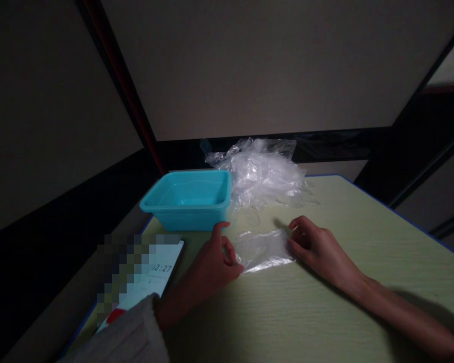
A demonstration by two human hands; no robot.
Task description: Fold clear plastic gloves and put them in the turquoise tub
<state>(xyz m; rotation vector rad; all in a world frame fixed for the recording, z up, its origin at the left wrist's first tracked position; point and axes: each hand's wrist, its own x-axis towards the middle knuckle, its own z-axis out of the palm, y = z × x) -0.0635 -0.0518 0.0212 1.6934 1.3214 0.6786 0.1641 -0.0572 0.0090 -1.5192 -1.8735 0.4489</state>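
Note:
A small clear plastic bag (264,249) stretches between my two hands, low over the table or lying on it. My left hand (215,259) pinches its left edge near the lower corner, with the index finger raised off the bag. At the opposite edge, the thumb and curled fingers of my right hand (314,244) close on the plastic. The exact contact of the fingertips is partly hidden. Just beyond my left hand stands a turquoise plastic basin (187,219), its visible inside holding nothing.
A heap of crumpled clear plastic bags (259,171) lies at the back of the pale wooden table (287,322), right of the basin. On the left, a phone or tablet (151,277) with a lit screen lies partly under my sleeve. A panel (268,75) rises behind the table.

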